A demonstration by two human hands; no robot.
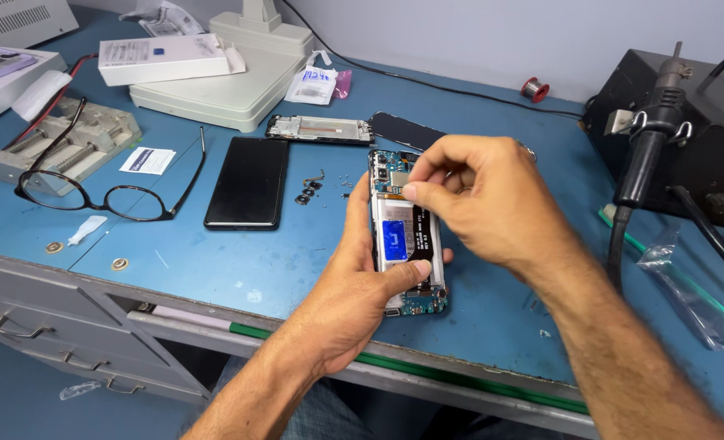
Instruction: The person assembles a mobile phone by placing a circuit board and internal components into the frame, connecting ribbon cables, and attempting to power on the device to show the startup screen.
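The left hand [360, 285] clamps the opened phone [407, 236]; the right hand [476, 195] pinches shut at its top, on what I cannot tell. A hard tug could tear a cable or slip the phone onto the loose screws [309, 194].

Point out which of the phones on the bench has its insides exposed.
The opened phone held in the left hand, circuit boards showing; the black phone lies closed beside it.

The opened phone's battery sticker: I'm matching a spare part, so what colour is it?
Blue, on a silver-white battery, shown in the head view, inside the opened phone gripped by the left hand.
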